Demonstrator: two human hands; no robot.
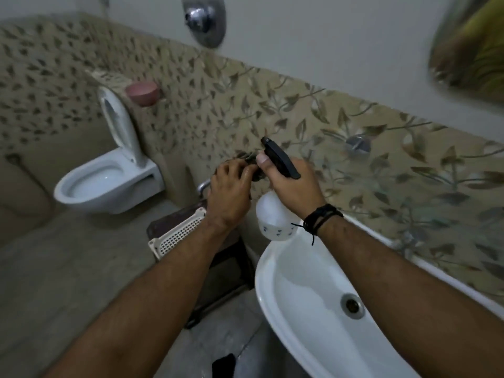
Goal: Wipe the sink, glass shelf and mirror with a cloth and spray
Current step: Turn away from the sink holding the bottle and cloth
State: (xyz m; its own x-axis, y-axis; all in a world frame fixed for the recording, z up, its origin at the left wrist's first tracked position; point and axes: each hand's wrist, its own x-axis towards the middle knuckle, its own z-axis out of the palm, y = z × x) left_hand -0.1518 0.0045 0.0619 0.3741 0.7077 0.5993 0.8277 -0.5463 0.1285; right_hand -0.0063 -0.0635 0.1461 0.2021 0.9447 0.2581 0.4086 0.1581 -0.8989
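My right hand (296,184) grips a white spray bottle (272,216) by its black trigger head, held above the left end of the white sink (308,285). My left hand (229,192) is closed on a dark cloth (255,170), pressed close to the bottle's nozzle. The sink's drain (352,306) shows in the basin. A corner of the mirror (469,42) appears at the top right, blurred. The glass shelf is out of view.
A white toilet (106,181) with raised lid stands at the left. A pink bowl (143,91) sits on the tiled ledge. A white perforated basket (177,236) rests on a dark stool below my left hand. A chrome wall fitting (203,17) is overhead.
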